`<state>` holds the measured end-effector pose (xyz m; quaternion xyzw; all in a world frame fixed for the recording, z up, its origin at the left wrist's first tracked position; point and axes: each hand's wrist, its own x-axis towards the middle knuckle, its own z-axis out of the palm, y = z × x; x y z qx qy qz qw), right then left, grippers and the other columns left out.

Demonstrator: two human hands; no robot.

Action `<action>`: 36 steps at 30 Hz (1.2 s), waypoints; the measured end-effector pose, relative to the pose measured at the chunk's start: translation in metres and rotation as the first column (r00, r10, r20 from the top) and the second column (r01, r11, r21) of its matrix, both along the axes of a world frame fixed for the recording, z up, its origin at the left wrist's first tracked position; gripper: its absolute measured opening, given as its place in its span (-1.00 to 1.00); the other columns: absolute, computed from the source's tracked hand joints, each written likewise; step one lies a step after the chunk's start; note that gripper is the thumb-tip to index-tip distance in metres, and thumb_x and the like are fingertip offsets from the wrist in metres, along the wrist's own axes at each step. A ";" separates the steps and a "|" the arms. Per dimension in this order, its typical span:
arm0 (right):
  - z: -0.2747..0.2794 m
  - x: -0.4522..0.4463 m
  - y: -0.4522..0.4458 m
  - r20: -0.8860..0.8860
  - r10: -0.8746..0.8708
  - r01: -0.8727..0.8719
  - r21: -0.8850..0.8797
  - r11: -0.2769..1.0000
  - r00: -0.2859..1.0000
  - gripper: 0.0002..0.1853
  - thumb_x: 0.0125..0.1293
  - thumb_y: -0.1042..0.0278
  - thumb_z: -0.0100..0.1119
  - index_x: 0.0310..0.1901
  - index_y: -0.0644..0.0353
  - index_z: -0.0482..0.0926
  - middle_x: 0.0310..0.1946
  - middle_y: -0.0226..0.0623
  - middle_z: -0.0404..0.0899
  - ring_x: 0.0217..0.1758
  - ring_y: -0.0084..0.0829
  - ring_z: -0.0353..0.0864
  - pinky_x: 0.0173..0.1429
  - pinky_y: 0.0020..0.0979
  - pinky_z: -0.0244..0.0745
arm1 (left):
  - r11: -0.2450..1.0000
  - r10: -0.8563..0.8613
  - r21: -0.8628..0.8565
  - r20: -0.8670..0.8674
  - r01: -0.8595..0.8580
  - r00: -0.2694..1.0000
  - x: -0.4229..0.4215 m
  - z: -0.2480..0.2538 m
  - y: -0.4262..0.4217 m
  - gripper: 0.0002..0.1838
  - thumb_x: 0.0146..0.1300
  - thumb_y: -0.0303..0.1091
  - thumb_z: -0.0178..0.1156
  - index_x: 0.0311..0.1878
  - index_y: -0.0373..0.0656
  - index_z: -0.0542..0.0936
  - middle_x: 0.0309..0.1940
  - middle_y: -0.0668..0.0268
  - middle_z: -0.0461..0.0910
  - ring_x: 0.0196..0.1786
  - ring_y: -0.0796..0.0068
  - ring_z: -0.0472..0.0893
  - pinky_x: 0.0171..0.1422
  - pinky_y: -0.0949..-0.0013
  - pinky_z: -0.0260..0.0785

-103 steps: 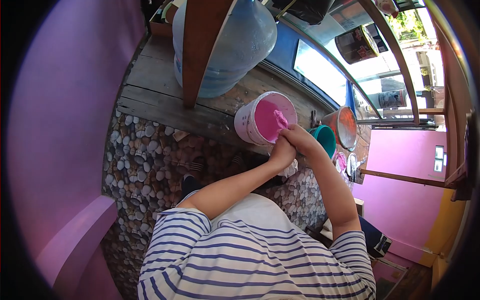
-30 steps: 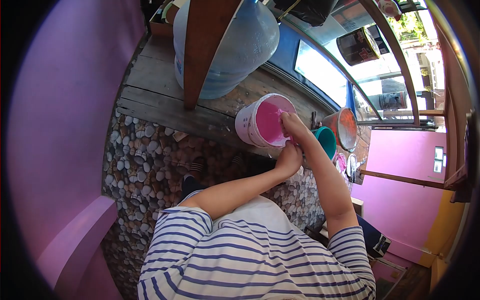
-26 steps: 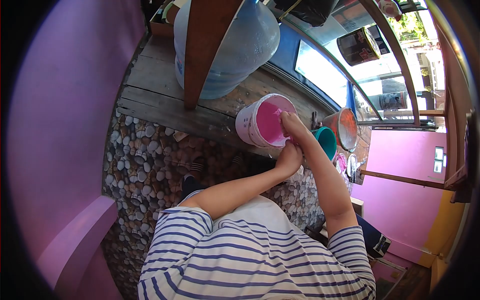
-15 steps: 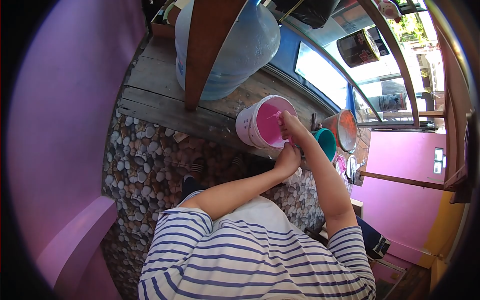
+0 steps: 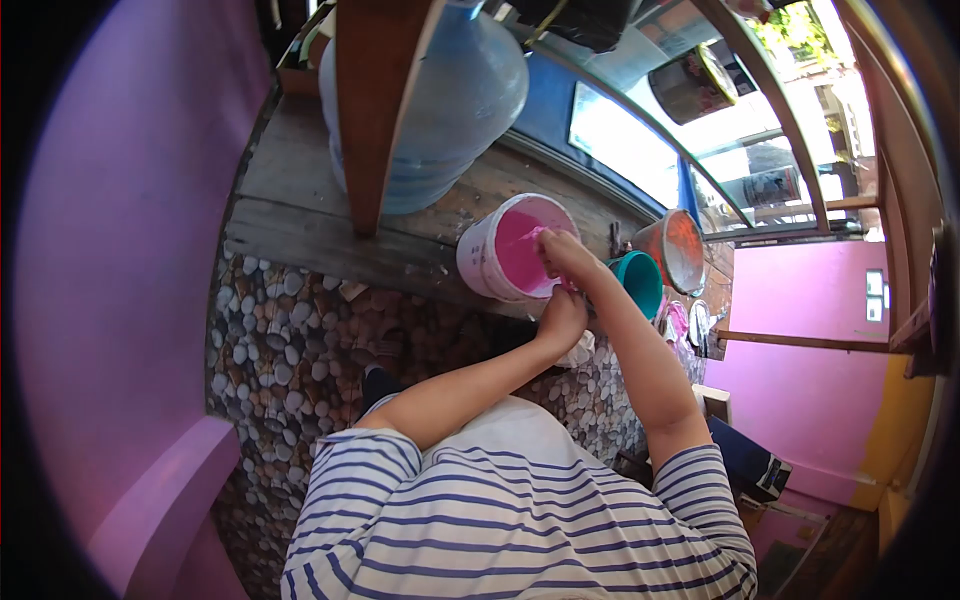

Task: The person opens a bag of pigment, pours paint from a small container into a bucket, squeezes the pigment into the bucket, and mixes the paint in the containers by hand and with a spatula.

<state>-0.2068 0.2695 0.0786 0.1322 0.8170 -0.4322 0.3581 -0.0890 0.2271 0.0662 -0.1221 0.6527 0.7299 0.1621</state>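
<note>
A white bucket (image 5: 478,262) with pink paint (image 5: 515,250) inside stands on the wooden ledge. Over its mouth, my right hand (image 5: 565,254) is closed round a pink, paint-covered thing (image 5: 541,236), limp-looking and too small to name. My left hand (image 5: 563,318) is closed just below, at the near side of the rim. A bit of pink shows between the two hands, seemingly part of the same thing. What lies inside my left fingers is hidden.
A teal bucket (image 5: 638,283) and an orange-stained bucket (image 5: 672,250) stand right of the paint. A large clear water jug (image 5: 460,110) sits behind a wooden post (image 5: 375,120). Paint cans (image 5: 692,85) show beyond the glass. The floor (image 5: 290,350) has a pebble pattern.
The view has shifted slightly, so the bucket and hands appear a little further left. Both hands keep their closed hold over the bucket, the pink thing still in the right.
</note>
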 end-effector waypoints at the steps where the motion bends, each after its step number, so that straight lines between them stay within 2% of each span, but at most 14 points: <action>1: 0.003 -0.001 0.000 -0.020 -0.017 0.017 0.005 1.000 1.000 -0.62 0.41 0.11 -0.19 -0.45 0.19 0.44 -0.70 -0.50 0.16 -0.70 -0.54 0.13 -0.61 -0.41 0.08 | 1.000 0.023 0.002 0.001 -0.023 1.000 0.001 0.001 0.000 -0.57 0.41 -0.21 -0.16 -0.07 -0.52 0.36 -0.24 -0.41 0.55 -0.07 -0.37 0.57 0.00 -0.17 0.38; 3: 0.009 -0.001 -0.003 -0.021 0.084 -0.080 0.129 0.988 0.996 -0.44 0.44 0.06 -0.29 -0.35 0.39 0.61 -0.57 -0.15 0.55 -0.62 -0.30 0.52 -0.43 -0.21 0.49 | 1.000 0.015 -0.013 -0.040 -0.015 0.999 -0.002 0.003 -0.001 -0.57 0.41 -0.20 -0.15 -0.08 -0.53 0.36 -0.25 -0.40 0.55 -0.07 -0.38 0.57 -0.02 -0.16 0.39; 5: 0.010 0.000 -0.004 -0.069 0.089 -0.076 0.170 0.983 0.994 -0.42 0.46 0.06 -0.30 -0.34 0.40 0.62 -0.57 -0.15 0.57 -0.62 -0.29 0.54 -0.41 -0.20 0.51 | 0.985 -0.028 0.173 0.179 -0.004 0.983 -0.002 0.017 -0.010 -0.57 0.41 -0.20 -0.13 -0.07 -0.53 0.37 -0.25 -0.39 0.56 -0.08 -0.38 0.57 -0.03 -0.14 0.39; 6: 0.010 0.001 -0.005 -0.094 0.115 -0.094 0.202 0.975 0.989 -0.41 0.47 0.06 -0.31 -0.34 0.40 0.64 -0.58 -0.14 0.58 -0.61 -0.28 0.57 -0.38 -0.18 0.53 | 0.992 0.029 0.116 0.104 -0.041 0.994 -0.001 -0.013 0.008 -0.57 0.42 -0.20 -0.12 -0.05 -0.52 0.36 -0.25 -0.37 0.57 -0.09 -0.36 0.58 -0.03 -0.12 0.39; 11: 0.024 0.006 -0.010 -0.164 0.042 -0.005 0.217 0.976 0.986 -0.45 0.47 0.14 -0.29 -0.33 0.46 0.62 -0.63 -0.07 0.59 -0.56 -0.18 0.65 -0.29 -0.15 0.58 | 0.995 -0.031 0.098 0.113 0.020 0.993 0.000 0.005 -0.003 -0.57 0.44 -0.20 -0.15 -0.03 -0.51 0.36 -0.23 -0.35 0.56 -0.09 -0.33 0.59 0.00 -0.10 0.38; 13: 0.018 0.004 -0.007 -0.240 0.313 -0.210 0.374 0.903 0.919 -0.53 0.45 0.25 -0.26 -0.29 0.46 0.60 -0.53 0.11 0.62 -0.46 -0.07 0.69 -0.22 -0.08 0.59 | 0.995 -0.024 0.097 0.098 0.014 0.995 0.002 -0.002 0.000 -0.56 0.45 -0.19 -0.16 -0.03 -0.51 0.37 -0.23 -0.33 0.57 -0.10 -0.32 0.60 -0.02 -0.09 0.39; 17: 0.004 0.004 -0.003 -0.231 0.378 -0.237 0.472 0.849 0.897 -0.61 0.41 0.34 -0.23 -0.27 0.45 0.59 -0.41 0.27 0.62 -0.34 0.02 0.70 -0.16 0.00 0.57 | 0.998 0.020 0.059 0.048 -0.023 0.999 0.004 -0.006 0.002 -0.55 0.46 -0.18 -0.17 -0.04 -0.52 0.37 -0.24 -0.32 0.57 -0.11 -0.29 0.60 -0.02 -0.08 0.39; 19: -0.031 0.000 0.014 -0.377 0.773 -0.367 0.717 0.592 0.509 -0.56 0.44 0.27 -0.24 -0.24 0.47 0.60 -0.34 0.31 0.61 -0.28 0.06 0.69 -0.18 0.03 0.57 | 0.998 0.027 0.059 0.031 -0.029 0.999 0.005 -0.005 0.000 -0.55 0.46 -0.17 -0.17 -0.04 -0.51 0.37 -0.23 -0.33 0.57 -0.10 -0.29 0.60 -0.01 -0.07 0.39; 23: -0.038 0.000 0.012 -0.462 0.598 -0.263 0.602 0.754 0.655 -0.47 0.48 0.16 -0.26 -0.23 0.50 0.62 -0.37 0.25 0.63 -0.27 0.09 0.68 -0.09 0.04 0.54 | 0.986 -0.030 0.167 0.146 0.005 0.989 0.002 -0.019 0.004 -0.54 0.46 -0.16 -0.17 -0.03 -0.52 0.37 -0.20 -0.36 0.56 -0.05 -0.32 0.58 0.02 -0.07 0.37; 25: 0.011 0.009 -0.012 -0.245 0.135 -0.056 0.301 0.952 0.960 -0.37 0.50 0.03 -0.28 -0.25 0.54 0.62 -0.37 0.17 0.66 -0.23 0.06 0.68 0.02 0.00 0.50 | 0.990 -0.001 0.137 0.142 -0.019 0.990 0.001 -0.033 0.011 -0.53 0.46 -0.16 -0.17 -0.01 -0.52 0.38 -0.16 -0.38 0.55 0.00 -0.33 0.56 0.06 -0.09 0.35; 28: 0.020 0.010 -0.010 -0.059 -0.038 0.047 0.156 0.987 0.998 -0.35 0.51 -0.01 -0.30 -0.29 0.47 0.63 -0.47 0.01 0.68 -0.26 0.01 0.68 0.04 -0.11 0.51 | 0.986 0.008 0.165 0.160 -0.034 0.987 -0.002 -0.037 0.012 -0.53 0.46 -0.15 -0.17 -0.01 -0.52 0.38 -0.14 -0.40 0.54 0.04 -0.35 0.54 0.08 -0.10 0.34; 32: 0.030 0.020 0.008 -0.104 0.142 -0.119 0.200 0.973 0.984 -0.40 0.51 -0.01 -0.29 -0.19 0.39 0.63 -0.38 -0.04 0.68 -0.23 -0.12 0.67 -0.04 -0.20 0.53 | 0.976 0.084 0.186 0.139 -0.109 0.987 -0.006 -0.046 0.010 -0.50 0.45 -0.14 -0.17 -0.01 -0.54 0.40 -0.12 -0.41 0.53 0.06 -0.36 0.52 0.11 -0.10 0.33; 34: 0.052 0.034 0.014 -0.173 0.131 -0.112 0.117 0.987 0.976 -0.48 0.51 0.04 -0.27 -0.05 0.33 0.59 -0.19 -0.05 0.66 -0.13 -0.17 0.64 -0.03 -0.24 0.53 | 0.991 0.089 0.091 0.077 -0.096 0.993 -0.007 -0.060 0.013 -0.71 0.48 -0.18 -0.17 -0.20 -0.23 0.38 -0.54 0.35 0.38 -0.57 0.51 0.41 -0.50 0.36 0.25; 36: 0.077 0.046 0.014 -0.136 0.214 -0.198 0.126 0.972 0.967 -0.54 0.50 0.11 -0.22 0.08 0.30 0.54 -0.07 -0.10 0.63 0.00 -0.25 0.61 0.03 -0.30 0.51 | 0.983 0.121 0.128 0.074 -0.129 0.990 -0.008 -0.066 0.016 -0.71 0.48 -0.20 -0.16 -0.20 -0.24 0.39 -0.55 0.34 0.38 -0.58 0.51 0.41 -0.50 0.35 0.25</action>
